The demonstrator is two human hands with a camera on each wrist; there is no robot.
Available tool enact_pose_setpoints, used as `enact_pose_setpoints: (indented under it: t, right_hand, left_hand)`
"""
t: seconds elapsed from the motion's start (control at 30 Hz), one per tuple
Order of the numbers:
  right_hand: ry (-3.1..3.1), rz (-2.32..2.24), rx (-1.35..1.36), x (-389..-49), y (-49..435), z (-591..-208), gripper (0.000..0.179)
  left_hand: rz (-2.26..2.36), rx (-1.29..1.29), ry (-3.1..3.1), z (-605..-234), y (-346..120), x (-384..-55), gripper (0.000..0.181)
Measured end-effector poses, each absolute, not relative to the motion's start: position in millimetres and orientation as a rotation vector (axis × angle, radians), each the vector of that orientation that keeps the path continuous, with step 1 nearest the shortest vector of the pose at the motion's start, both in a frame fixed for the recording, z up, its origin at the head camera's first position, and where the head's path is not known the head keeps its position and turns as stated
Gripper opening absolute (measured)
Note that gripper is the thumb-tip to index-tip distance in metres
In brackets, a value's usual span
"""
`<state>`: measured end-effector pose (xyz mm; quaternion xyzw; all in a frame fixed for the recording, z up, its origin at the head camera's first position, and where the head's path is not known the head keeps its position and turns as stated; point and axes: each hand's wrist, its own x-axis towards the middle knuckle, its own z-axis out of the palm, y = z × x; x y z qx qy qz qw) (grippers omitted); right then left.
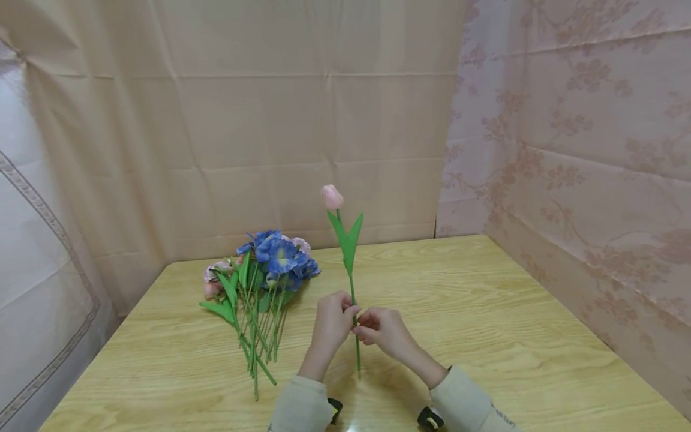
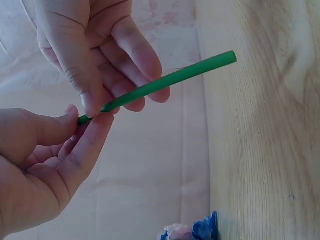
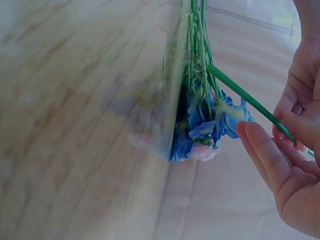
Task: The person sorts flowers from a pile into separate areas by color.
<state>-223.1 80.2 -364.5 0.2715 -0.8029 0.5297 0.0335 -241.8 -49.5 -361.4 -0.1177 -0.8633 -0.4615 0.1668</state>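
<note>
Pale sleeves (image 1: 299,402) come nearest to me, on the near side of the flower heap (image 1: 281,261) and off to its right, with black bands (image 1: 430,419) at the cuffs. One pink tulip (image 1: 348,249) is held up to the heap's right, apart from it. Both hands meet on the lower stem: the left hand (image 1: 332,318), nearer the heap, pinches it between thumb and finger, and the right hand (image 1: 391,333), on the side away from the heap, pinches it just below, its other fingers spread loosely past.

What counts most, I'd judge, is the stem's line. It runs close to upright, blossom on top and leaning a touch toward the heap's side, bare end pointing down at the table (image 1: 459,288); whether that end touches the wood I can't tell. The heap's own stems lie along the table, ends toward the person, blossoms away, so the tulip stands across their line. Of the two, the left hand has the shorter way to the heap.
</note>
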Motion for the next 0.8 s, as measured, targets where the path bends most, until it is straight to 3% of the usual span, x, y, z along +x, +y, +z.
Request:
enact_pose_setpoints:
  t: [0.3, 0.8]
  right_hand:
    - [-2.446, 1.649, 0.776, -241, 85, -389, 0.007]
    - [-2.398, 1.606, 0.842, -244, 88, -394, 0.005]
  left_hand:
    - [-1.318, -0.339, -2.445, -360, -45, -238, 0.006]
    - [-1.286, -0.363, -2.412, -363, -39, -241, 0.005]
